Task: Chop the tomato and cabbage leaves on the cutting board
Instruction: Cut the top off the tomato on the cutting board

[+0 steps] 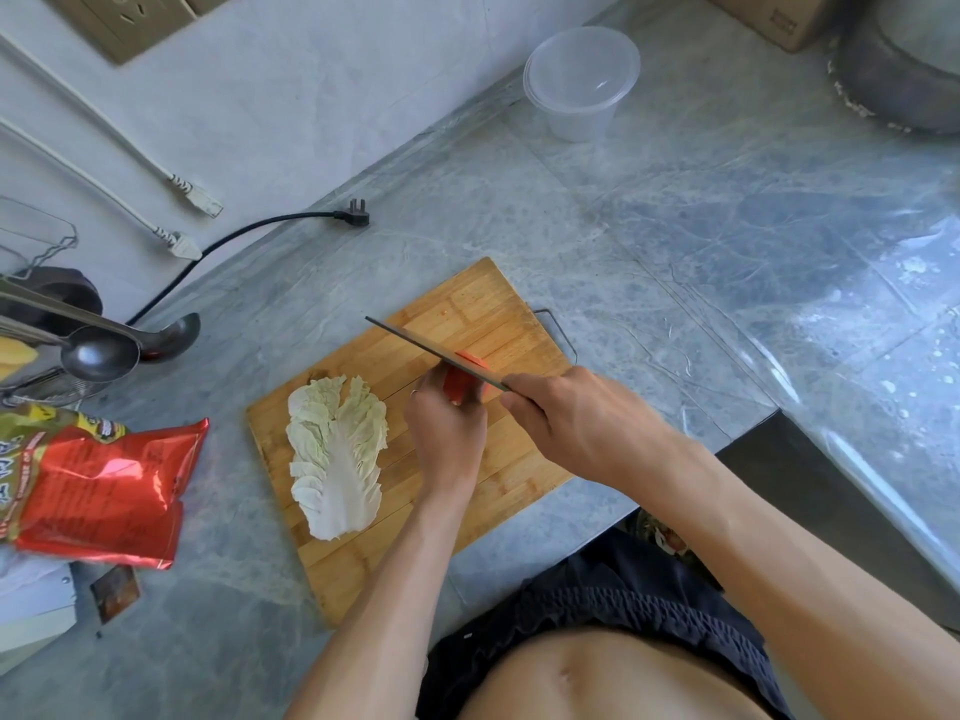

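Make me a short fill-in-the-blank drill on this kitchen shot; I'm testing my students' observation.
1. The right hand grips a ____.
2. The left hand steadies the ____ under the blade.
3. The cabbage leaf lies whole on the wooden ____.
4. The clear plastic container stands on the ____, off the board.

Missing words: knife; tomato; cutting board; counter

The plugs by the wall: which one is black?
The black plug lying loose on the grey counter, on a black cord. The two white plugs hang on white cords against the wall.
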Motion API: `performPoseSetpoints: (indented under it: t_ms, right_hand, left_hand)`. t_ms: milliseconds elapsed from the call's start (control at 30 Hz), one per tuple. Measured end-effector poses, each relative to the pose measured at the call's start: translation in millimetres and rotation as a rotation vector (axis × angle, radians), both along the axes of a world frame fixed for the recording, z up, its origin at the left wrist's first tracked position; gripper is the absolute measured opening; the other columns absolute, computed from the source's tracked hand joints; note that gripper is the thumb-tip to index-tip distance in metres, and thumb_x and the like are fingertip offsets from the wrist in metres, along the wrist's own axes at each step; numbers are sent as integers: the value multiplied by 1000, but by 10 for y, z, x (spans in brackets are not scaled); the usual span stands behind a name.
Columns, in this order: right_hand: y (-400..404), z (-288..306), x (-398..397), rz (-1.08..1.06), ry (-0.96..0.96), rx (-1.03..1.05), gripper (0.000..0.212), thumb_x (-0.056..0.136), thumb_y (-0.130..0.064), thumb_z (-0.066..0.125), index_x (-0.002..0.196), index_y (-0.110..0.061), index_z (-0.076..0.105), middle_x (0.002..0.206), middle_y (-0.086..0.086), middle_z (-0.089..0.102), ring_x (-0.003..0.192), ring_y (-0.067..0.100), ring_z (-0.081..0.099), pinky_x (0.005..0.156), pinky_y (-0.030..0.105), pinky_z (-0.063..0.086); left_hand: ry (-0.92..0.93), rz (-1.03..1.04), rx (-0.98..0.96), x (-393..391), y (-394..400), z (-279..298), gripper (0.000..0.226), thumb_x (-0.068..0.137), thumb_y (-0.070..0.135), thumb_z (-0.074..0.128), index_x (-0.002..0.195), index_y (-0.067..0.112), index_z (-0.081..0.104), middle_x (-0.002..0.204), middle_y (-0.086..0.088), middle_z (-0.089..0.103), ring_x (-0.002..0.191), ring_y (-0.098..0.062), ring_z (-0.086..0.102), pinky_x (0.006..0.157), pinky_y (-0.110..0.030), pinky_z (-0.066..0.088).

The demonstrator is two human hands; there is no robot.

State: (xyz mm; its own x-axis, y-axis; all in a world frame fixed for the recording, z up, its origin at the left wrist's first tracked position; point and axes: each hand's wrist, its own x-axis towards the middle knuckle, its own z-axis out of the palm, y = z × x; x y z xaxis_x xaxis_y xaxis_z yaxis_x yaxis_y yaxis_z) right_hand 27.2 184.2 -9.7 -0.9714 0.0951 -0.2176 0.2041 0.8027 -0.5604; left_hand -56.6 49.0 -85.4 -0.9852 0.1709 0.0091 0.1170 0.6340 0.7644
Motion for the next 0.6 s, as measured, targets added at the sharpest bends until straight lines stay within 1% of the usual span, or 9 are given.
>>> performPoseSetpoints:
  t_ms: [67,200,300,400,433,533,600]
  right_hand:
    - [23,-19,-8,-9,8,-12,37,107,-44,30,103,-23,60,55,-4,43,46,16,41,45,29,30]
    - [50,-63,-105,0,34,-55,36,107,-40,33,103,-21,64,54,-6,42,47,13,40,48,28,30]
    - [77,-48,-35,11,16,-57,34,107,-40,34,91,-21,57,54,-5,43,47,13,41,47,29,32]
    - [97,-65,15,-9,4,-49,34,107,-41,34,86,-22,53,55,-4,44,46,15,41,47,32,37]
    - [100,-83,-9,-16,10,-60,34,107,-41,34,88,-22,55,55,-5,44,46,14,41,47,32,37]
    - [71,-120,-125,-22,14,-97,33,107,-40,35,102,-23,63,55,-6,44,48,12,42,49,28,33]
    - [87,-122,-121,-14,-1,-108,34,107,-39,36,100,-22,64,56,-6,45,49,12,43,48,26,30]
  left_hand:
    - [-5,-2,-3,2,11,-2,12,83,17,76,92,11,72,82,5,71,75,-6,64,64,-4,41]
    - [-32,10,-5,-16,18,-3,13,84,21,76,92,11,72,82,5,72,73,-6,64,61,-4,40]
    - [-14,18,-9,-9,13,-14,14,83,20,77,91,11,71,80,4,71,73,-8,64,61,-6,41]
    - [-15,17,-12,-12,18,-22,15,82,22,79,90,12,71,80,6,71,74,-8,65,62,-7,42]
    - [-19,19,-15,-13,23,-18,15,82,22,79,90,12,71,81,7,71,74,-7,64,62,-6,41]
    - [-24,24,-5,-12,39,17,15,82,21,79,93,13,71,80,11,68,72,-5,61,63,-3,39]
    - [-21,27,14,-3,42,37,16,82,22,79,93,14,72,80,10,69,72,-4,61,64,-3,39]
